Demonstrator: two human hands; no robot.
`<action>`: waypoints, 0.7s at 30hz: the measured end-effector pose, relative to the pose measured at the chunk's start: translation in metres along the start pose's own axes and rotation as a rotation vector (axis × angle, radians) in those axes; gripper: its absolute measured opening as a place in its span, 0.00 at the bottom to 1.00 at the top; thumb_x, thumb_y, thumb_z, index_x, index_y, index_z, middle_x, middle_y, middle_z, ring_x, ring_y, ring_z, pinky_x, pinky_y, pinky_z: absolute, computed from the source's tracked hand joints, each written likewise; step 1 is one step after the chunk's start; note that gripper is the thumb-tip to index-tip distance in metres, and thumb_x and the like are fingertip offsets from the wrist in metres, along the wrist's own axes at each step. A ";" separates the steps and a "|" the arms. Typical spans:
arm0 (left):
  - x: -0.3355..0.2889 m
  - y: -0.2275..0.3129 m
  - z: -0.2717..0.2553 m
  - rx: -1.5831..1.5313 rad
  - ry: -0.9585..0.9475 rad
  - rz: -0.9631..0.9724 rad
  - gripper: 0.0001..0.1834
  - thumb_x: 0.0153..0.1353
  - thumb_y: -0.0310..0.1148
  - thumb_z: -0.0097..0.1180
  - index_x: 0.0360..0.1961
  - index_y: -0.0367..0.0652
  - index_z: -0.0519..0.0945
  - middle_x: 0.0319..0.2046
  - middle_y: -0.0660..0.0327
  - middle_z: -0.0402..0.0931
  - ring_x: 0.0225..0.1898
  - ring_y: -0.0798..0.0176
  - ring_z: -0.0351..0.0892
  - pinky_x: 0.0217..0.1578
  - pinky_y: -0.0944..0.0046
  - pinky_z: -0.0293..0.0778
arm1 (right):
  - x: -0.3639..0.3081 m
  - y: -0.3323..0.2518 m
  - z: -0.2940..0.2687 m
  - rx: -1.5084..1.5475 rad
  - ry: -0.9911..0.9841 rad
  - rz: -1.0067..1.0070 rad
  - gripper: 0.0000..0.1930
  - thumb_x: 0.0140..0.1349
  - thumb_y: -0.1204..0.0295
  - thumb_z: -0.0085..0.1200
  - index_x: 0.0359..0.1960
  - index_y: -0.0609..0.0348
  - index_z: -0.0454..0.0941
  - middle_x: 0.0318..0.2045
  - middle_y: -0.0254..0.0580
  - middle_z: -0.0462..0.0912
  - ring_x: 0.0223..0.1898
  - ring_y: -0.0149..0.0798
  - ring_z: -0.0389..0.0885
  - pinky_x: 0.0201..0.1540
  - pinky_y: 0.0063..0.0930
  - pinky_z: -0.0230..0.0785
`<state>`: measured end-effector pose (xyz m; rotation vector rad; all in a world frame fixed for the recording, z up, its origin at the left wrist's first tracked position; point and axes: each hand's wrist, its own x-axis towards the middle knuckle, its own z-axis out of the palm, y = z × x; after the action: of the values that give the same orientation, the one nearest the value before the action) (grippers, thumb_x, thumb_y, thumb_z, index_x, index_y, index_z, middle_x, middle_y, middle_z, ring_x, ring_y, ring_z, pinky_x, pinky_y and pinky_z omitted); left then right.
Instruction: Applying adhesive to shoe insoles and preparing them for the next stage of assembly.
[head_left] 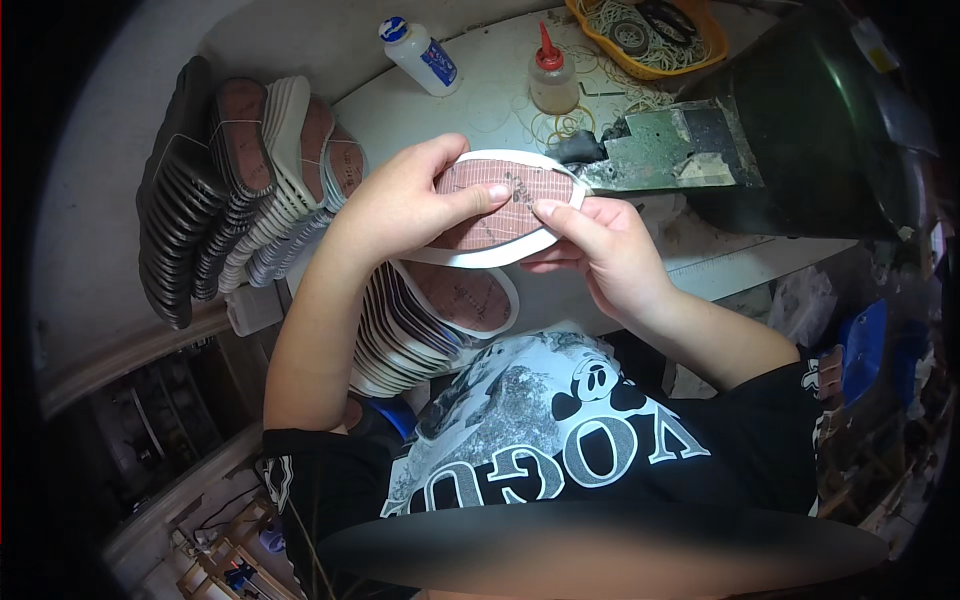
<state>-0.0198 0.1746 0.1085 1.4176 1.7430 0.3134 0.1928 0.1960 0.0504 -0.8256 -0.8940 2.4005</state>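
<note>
A shoe insole (485,230) with a reddish-brown lined face and a white rim is held flat between my two hands. My left hand (405,205) grips its left end, thumb pressed on the brown face and fingers hidden around the far edge and underneath. At the right end my right hand (620,250) pinches it, thumb on top and fingers below. Just beyond that end, the dark tip of a green machine arm (660,150) sits close to the rim; whether they touch I cannot tell.
Stacked insoles (185,200) in black, white and grey stand at the left, and another stack (420,320) lies below my hands. A white bottle (420,58), a red-tipped glue bottle (553,80) and a yellow basket (650,68) of rubber bands stand on the far tabletop.
</note>
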 end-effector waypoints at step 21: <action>-0.010 0.012 0.021 -0.401 -0.119 -0.280 0.28 0.57 0.55 0.59 0.27 0.33 0.82 0.18 0.57 0.78 0.15 0.68 0.77 0.15 0.73 0.72 | -0.010 -0.010 0.001 -0.202 0.011 -0.015 0.13 0.61 0.67 0.57 0.41 0.64 0.77 0.36 0.37 0.82 0.35 0.24 0.79 0.37 0.18 0.70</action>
<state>0.0042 0.1632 0.1081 0.8778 1.6430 0.3915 0.2007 0.1963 0.0616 -0.9014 -1.1476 2.3175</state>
